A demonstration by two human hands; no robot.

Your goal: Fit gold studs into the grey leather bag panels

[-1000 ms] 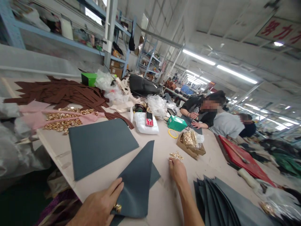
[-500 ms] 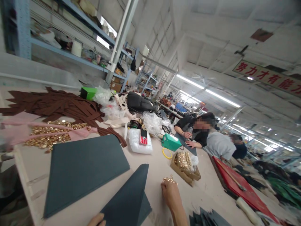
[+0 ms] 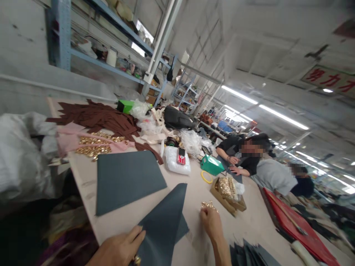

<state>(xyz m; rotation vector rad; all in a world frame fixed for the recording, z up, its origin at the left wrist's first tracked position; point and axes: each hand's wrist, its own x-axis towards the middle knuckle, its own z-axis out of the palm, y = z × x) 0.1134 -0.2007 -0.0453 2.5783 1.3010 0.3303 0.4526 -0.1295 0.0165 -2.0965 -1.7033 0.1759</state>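
A dark grey-green flat panel lies at a slant on the table, partly over another dark piece. At its left edge is my left hand, fingers together and closed on the edge. A small gold piece shows by this hand's lower side. Right of the panel, the curled fingers of my right hand are closed at a small cluster of shiny gold metal pieces. The fingertips are partly hidden, so how many pieces they grip is unclear.
Another dark panel lies left. Gold pieces fill a cardboard box; more gold pieces lie near brown strips. A red phone rests on a white wrapped pack. Across the table, a person bends over work.
The camera view has shifted, so the table's left edge and a white sack now show. More of my left hand is visible at the panel's edge. My right hand stays at the gold pieces.
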